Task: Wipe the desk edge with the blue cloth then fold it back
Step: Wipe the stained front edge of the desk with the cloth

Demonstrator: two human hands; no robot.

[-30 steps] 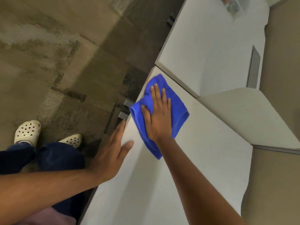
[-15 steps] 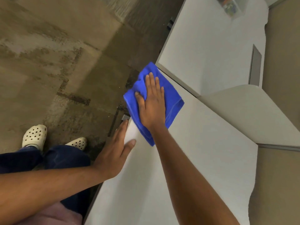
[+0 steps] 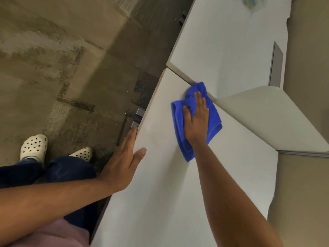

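The blue cloth [image 3: 214,114] lies bunched on the white desk [image 3: 178,184], its far corner touching the seam where the neighbouring desk begins. My right hand [image 3: 195,120] presses flat on the cloth, fingers partly gathering the fabric. My left hand [image 3: 124,157] rests open on the desk's left edge, thumb on the top surface and fingers along the rim. The cloth's middle is hidden under my right hand.
A second white desk [image 3: 222,41] adjoins at the back, with a grey slot [image 3: 276,65] and a clear bag [image 3: 252,2] on it. A beige partition [image 3: 267,118] rises at the right. Stained floor [image 3: 62,68] and my feet in white clogs [image 3: 33,147] are at the left.
My right hand has slid the cloth from the desk's left corner edge inward and to the right, up against the seam. The cloth is more bunched. My left hand stays at the edge.
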